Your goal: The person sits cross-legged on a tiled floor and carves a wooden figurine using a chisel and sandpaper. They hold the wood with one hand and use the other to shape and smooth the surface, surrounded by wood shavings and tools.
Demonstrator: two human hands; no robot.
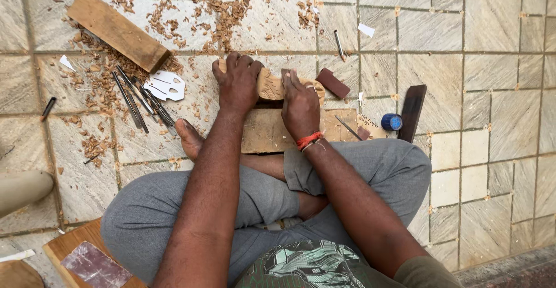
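Observation:
I sit cross-legged on a tiled floor. My left hand [238,82] grips the left end of a pale carved wooden piece [271,85] that lies on a flat wooden board [263,131]. My right hand [300,107], with a red thread band at the wrist, presses on the right part of the carving; whether it holds a small tool or abrasive is hidden under the fingers. A thin metal tool [347,127] lies on the board to the right of that hand.
Several chisels [139,99] and white paper templates [167,85] lie at left among wood shavings [191,13]. A plank [116,30] sits at top left. A blue cap [394,121], a dark bar [412,111], a brown block [332,83] lie at right. Sandpaper on wood [92,262] is at bottom left.

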